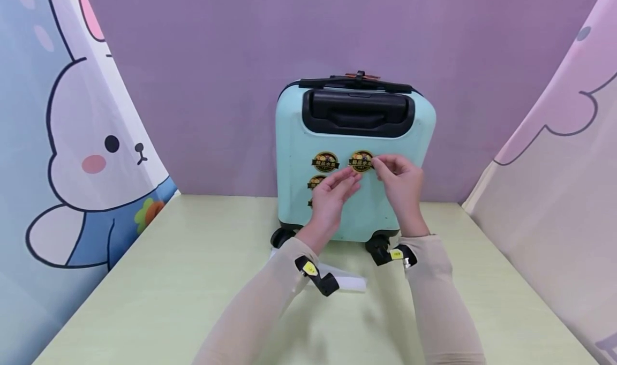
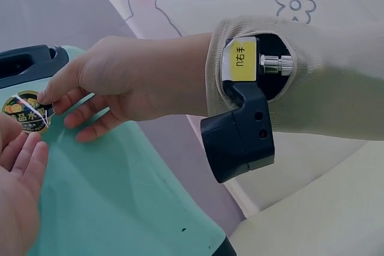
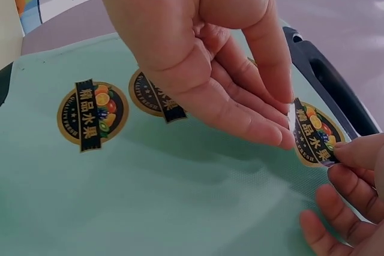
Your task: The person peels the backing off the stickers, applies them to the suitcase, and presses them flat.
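A mint-green suitcase (image 1: 295, 140) stands upright on the table. Both hands hold one round black-and-gold fruit sticker (image 1: 361, 160) at its upper middle. My left hand (image 1: 334, 194) pinches the sticker's left edge between thumb and finger, as the right wrist view shows. On the opposite edge, thumb and index finger of my right hand (image 1: 401, 187) grip it, the other fingers loosely bent. Whether the sticker's back touches the shell is unclear. To the left is a matching sticker (image 1: 325, 162) on the case; further ones (image 3: 93, 116) below it are partly behind my left hand in the head view.
A black recessed handle (image 1: 359, 113) tops the case, and black wheels (image 1: 378, 243) carry it. A whitish translucent sheet (image 1: 352, 283) lies on the pale table (image 1: 217, 279) before it. Behind is a purple backdrop (image 1: 202, 86); printed curtains (image 1: 87, 140) flank the sides.
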Demonstrator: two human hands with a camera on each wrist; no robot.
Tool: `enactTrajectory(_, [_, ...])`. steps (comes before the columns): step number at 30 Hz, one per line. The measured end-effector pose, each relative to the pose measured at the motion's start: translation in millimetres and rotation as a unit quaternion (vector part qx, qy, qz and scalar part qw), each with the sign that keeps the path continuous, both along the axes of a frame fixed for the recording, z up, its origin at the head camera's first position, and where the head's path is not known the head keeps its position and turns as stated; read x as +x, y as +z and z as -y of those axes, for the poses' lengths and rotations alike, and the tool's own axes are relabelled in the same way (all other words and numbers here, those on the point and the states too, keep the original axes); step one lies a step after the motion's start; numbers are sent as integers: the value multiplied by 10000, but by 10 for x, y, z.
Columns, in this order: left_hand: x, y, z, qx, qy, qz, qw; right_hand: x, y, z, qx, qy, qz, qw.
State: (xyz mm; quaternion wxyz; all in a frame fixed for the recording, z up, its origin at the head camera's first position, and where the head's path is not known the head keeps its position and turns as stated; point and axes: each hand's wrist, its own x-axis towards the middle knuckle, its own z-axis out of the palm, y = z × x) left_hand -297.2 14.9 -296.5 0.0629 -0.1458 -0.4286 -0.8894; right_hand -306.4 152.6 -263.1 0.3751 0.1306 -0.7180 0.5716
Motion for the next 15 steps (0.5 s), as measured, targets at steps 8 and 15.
enactTrajectory(8, [-7, 52, 34, 396, -404, 24, 9984, -27, 74, 33, 280, -147, -132, 9994])
enactTrajectory(15, [-19, 60, 49, 410, -644, -3, 9971, -41, 103, 45, 423, -293, -259, 9983])
